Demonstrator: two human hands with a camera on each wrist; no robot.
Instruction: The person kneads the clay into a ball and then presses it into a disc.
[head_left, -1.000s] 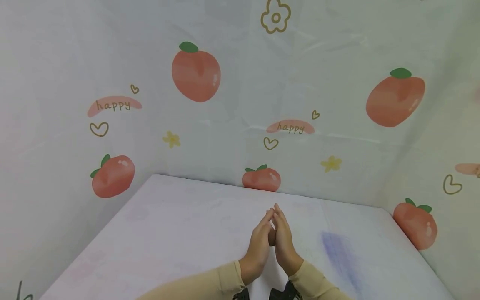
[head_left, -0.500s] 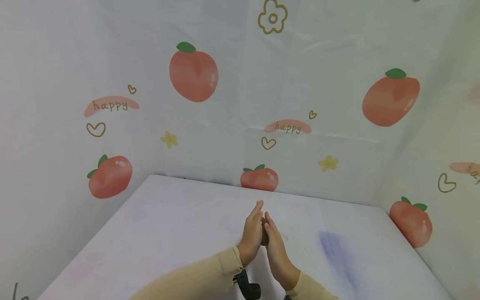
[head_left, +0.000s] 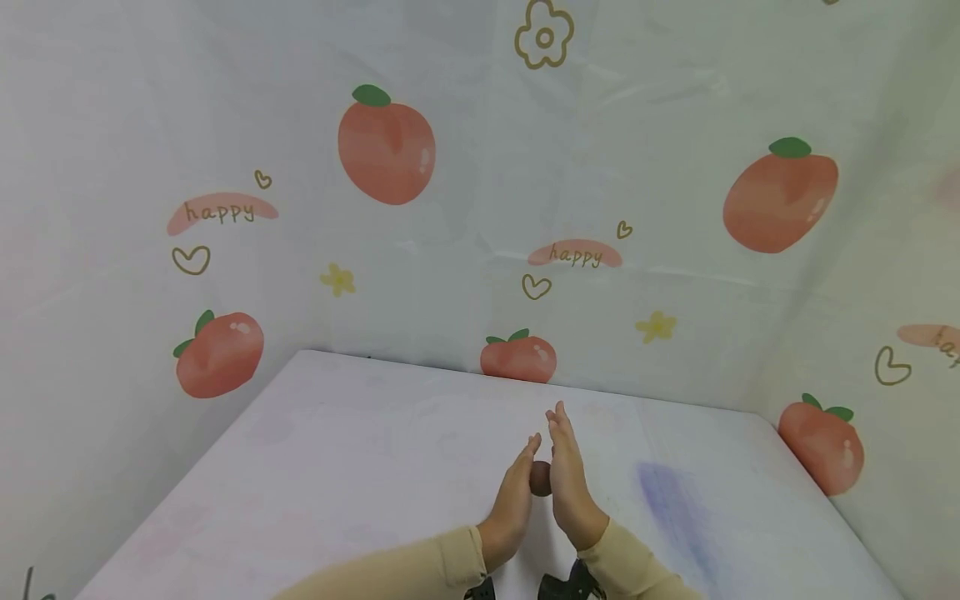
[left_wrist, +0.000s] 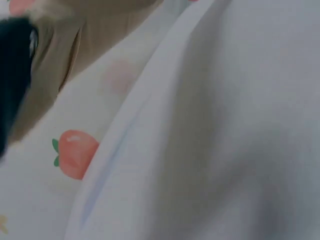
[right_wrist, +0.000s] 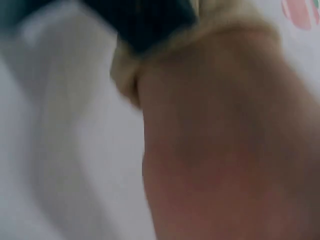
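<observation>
A small round dark brown ball (head_left: 541, 478), which looks like modelling clay, sits between the two palms in the head view. From the left my left hand (head_left: 512, 501) presses against it with a flat palm and straight fingers. On the other side lies the palm of my right hand (head_left: 572, 483), its fingers also straight and reaching farther forward than the left ones. Both hands are above the table. In the right wrist view a blurred bare wrist (right_wrist: 215, 145) fills much of the picture; neither wrist view shows the ball.
The white table (head_left: 360, 467) bears a purple smear (head_left: 678, 508) at the right. A white curtain (head_left: 465, 192) printed with fruit stands behind and at both sides. Dark wrist gear (head_left: 566, 583) sits below the cuffs.
The palms slide back and forth against each other: the left hand went forward, then back, while the right went back, then forward. The ball between them now shows more fully and looks rounder.
</observation>
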